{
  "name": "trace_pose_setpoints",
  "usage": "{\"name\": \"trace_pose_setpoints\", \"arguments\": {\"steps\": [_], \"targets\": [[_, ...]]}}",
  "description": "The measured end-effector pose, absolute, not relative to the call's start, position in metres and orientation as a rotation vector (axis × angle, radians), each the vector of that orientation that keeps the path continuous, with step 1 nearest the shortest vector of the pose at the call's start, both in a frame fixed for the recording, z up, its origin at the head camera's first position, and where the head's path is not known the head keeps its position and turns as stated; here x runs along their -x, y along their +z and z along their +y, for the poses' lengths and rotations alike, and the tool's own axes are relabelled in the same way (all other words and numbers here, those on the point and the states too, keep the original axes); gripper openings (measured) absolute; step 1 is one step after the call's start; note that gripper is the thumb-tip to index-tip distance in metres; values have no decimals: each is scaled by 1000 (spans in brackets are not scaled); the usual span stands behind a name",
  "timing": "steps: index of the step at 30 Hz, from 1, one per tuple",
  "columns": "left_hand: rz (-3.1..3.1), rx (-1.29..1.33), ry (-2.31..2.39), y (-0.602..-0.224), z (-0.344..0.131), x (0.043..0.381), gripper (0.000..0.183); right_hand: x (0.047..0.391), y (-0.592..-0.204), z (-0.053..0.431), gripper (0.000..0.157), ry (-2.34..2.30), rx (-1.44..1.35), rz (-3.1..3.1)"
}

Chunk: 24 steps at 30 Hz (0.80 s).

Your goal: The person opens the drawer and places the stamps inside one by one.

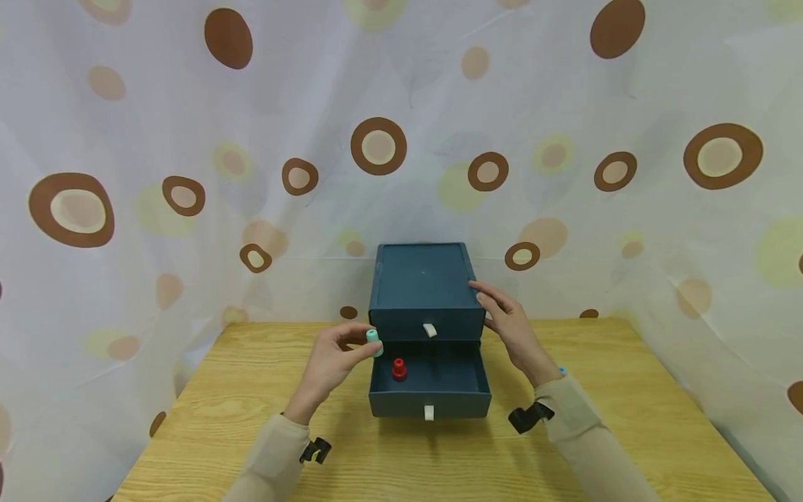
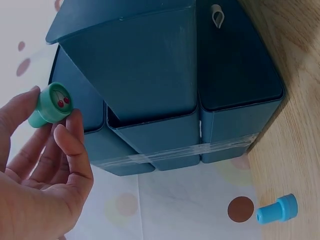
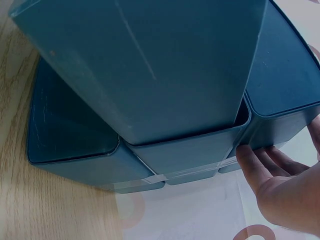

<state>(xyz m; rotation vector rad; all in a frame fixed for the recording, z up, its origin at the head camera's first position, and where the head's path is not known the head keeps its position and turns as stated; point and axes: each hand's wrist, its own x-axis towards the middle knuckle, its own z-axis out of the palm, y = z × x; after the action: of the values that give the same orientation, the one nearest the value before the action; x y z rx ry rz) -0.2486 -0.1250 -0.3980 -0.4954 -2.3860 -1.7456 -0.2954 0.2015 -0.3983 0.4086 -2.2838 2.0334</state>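
Observation:
My left hand [image 1: 337, 353] pinches a mint-green toy stamp [image 1: 373, 337] between thumb and fingers, beside the left front of a dark blue drawer unit [image 1: 423, 279]. Red cherries show on the stamp's round face [image 2: 61, 99] in the left wrist view. The drawer [image 1: 429, 404] below the top one is pulled out, and a red stamp [image 1: 399, 371] stands upright inside it, toward the left. With its fingers extended, my right hand [image 1: 511, 331] touches the right side of the unit. In the right wrist view its fingertips [image 3: 245, 151] lie against the unit's side.
The unit stands on a wooden table [image 1: 251, 390] in front of a patterned cloth [image 1: 420, 90]. A light blue stamp [image 2: 278, 209] lies on the wood in the left wrist view. A small blue thing [image 1: 562, 371] shows beside my right wrist. Clear tape [image 2: 202, 148] crosses the stacked drawers.

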Motion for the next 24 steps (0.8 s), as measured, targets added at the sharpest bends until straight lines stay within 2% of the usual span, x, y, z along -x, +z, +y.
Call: {"name": "trace_pose_setpoints", "arguments": {"steps": [24], "targets": [[-2413,612,-1486,-399,-93,249,23,294,-396,201,55,2045,-397,-2282]]}}
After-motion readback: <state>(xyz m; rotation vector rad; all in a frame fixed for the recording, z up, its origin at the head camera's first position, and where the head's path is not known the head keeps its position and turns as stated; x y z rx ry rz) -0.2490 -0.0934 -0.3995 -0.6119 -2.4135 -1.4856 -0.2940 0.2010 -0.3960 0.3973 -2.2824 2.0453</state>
